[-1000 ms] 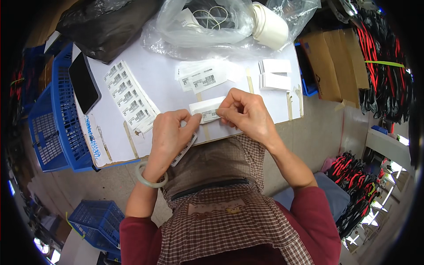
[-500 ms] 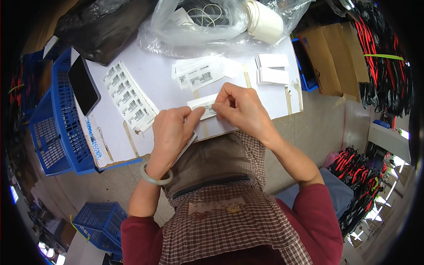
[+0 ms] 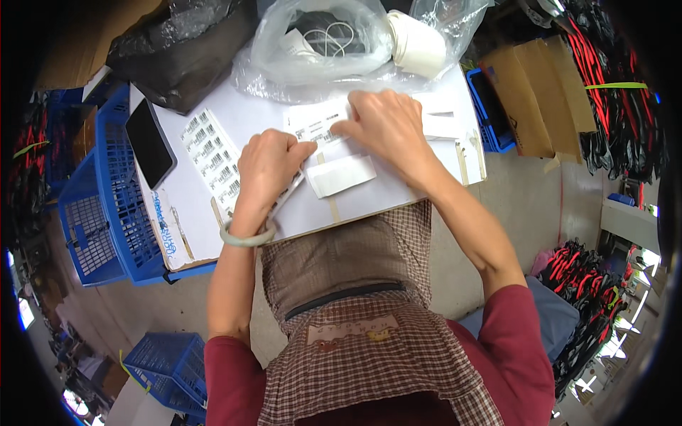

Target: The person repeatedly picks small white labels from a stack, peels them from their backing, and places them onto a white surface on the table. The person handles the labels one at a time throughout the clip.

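My left hand (image 3: 268, 165) is closed, thumb against curled fingers. A narrow strip of printed labels (image 3: 290, 189) sticks out beneath it, and that grip seems to hold the strip. My right hand (image 3: 387, 128) is over the printed white slips (image 3: 310, 121) at the back middle. Its fingers are curled and the thumb reaches onto the slips; whatever is in its fingers is hidden. Between the hands and the table's near edge lies a blank white card (image 3: 342, 176). Left of my left hand is a sheet of barcode labels (image 3: 212, 157).
A dark phone (image 3: 150, 144) lies at the table's left, beside a blue basket (image 3: 117, 192). Clear plastic bags (image 3: 277, 82) and a white roll (image 3: 418, 46) stand at the back. White cards (image 3: 442, 128) lie behind my right hand. A cardboard box (image 3: 529, 99) stands right.
My right hand has moved from the near slip up to the pile of printed slips. My left hand has shifted slightly up with the label strip. A blank card face now shows where both hands were.
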